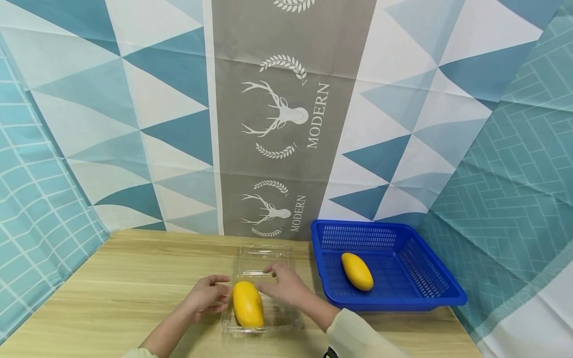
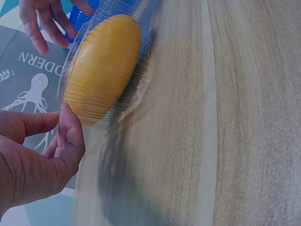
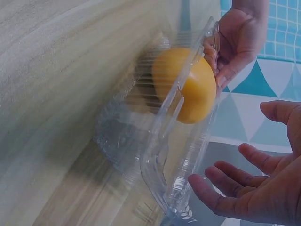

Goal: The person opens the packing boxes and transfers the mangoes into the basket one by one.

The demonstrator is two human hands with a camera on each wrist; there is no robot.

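Note:
A clear plastic clamshell box [image 1: 283, 327] stands on the table with its lid folded back toward the wall. Inside its left part lies a yellow mango [image 1: 248, 304]. My left hand [image 1: 208, 297] is at the box's left side; in the left wrist view its thumb and fingers pinch the clear rim [image 2: 60, 101] beside the mango. Over the right part of the box, near the lid's fold, hovers my right hand [image 1: 284, 286]. Its fingers are spread and loosely bent, with nothing held, as the right wrist view shows.
To the right of the box a blue plastic basket [image 1: 389, 302] holds a second mango [image 1: 356, 271]. The wooden table [image 1: 147, 268] ends at a patterned cloth wall [image 1: 286, 174] at the back, with cloth hanging at both sides.

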